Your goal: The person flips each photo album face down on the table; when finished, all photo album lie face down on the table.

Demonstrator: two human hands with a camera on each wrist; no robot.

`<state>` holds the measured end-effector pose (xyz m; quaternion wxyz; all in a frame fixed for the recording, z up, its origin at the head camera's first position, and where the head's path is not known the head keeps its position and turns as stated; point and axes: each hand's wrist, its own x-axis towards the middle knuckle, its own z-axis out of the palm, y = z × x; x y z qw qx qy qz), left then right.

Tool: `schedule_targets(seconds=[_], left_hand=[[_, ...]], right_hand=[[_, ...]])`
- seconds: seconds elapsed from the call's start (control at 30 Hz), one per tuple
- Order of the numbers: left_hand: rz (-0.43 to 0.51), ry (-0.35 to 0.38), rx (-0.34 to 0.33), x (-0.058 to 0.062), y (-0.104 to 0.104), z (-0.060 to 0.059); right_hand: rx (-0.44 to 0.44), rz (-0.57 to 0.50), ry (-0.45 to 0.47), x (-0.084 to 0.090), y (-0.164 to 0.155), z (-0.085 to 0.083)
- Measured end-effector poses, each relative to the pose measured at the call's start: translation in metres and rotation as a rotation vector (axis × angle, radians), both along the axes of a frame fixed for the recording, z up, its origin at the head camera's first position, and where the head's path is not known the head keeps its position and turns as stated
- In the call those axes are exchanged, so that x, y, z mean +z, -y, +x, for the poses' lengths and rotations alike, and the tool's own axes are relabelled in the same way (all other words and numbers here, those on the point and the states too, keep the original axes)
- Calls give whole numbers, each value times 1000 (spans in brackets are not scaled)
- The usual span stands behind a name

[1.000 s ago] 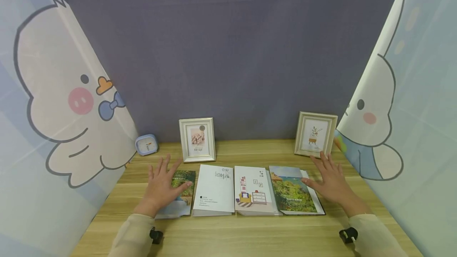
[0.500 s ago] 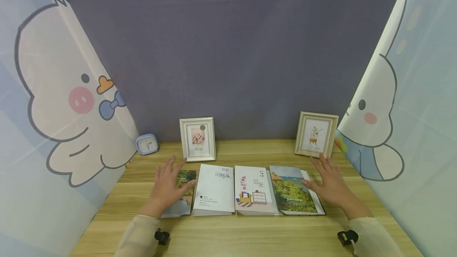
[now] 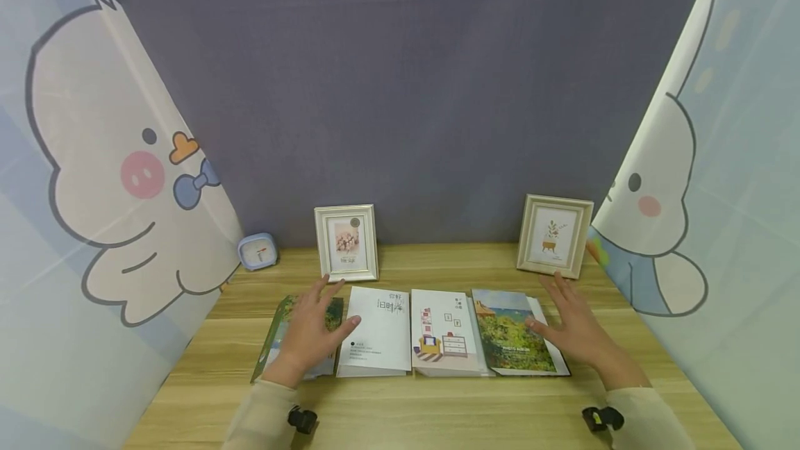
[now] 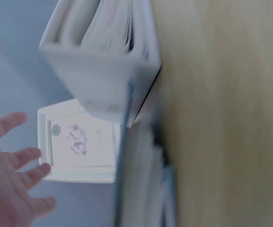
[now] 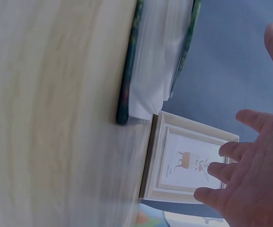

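Note:
My left hand (image 3: 310, 339) hovers with spread fingers over the leftmost photo album (image 3: 273, 339), a green painted-landscape one that it partly hides. To its right lies a white album with Chinese lettering (image 3: 375, 332), then a white album with a drawn armchair and dresser (image 3: 440, 339). At the row's right end is another landscape photo album (image 3: 512, 339). Over that album's right edge my right hand (image 3: 581, 328) is held, fingers spread. Both wrist views show the left hand (image 4: 8, 175) and the right hand (image 5: 257, 165) with nothing in them, apart from the albums' page edges.
Behind the row stand two picture frames, a flower-print frame (image 3: 346, 278) on the left and a potted-plant frame (image 3: 556, 272) on the right. A small blue clock (image 3: 257, 252) sits at the back left. Cartoon-printed curtains (image 3: 94, 283) flank the wooden table (image 3: 400, 422).
My left hand has moved rightward, uncovering the left side of the leftmost album. The right hand has shifted only slightly. Albums, frames and clock stay in place.

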<state>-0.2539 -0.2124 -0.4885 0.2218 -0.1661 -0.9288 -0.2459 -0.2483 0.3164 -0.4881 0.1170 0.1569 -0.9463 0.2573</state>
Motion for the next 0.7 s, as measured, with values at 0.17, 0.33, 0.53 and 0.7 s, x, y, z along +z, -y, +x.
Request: schedule_targets(seconds=[0.17, 0.33, 0.53, 0.7], left_hand=[[88, -23, -64, -1, -12, 3], [151, -1, -119, -1, -28, 5], [195, 51, -159, -4, -50, 7], [249, 131, -221, -2, -70, 10]], right_hand=[[17, -9, 4, 0, 3, 2], [22, -34, 43, 3, 8, 6], [49, -78, 96, 3, 14, 10], [74, -108, 86, 1, 16, 11]])
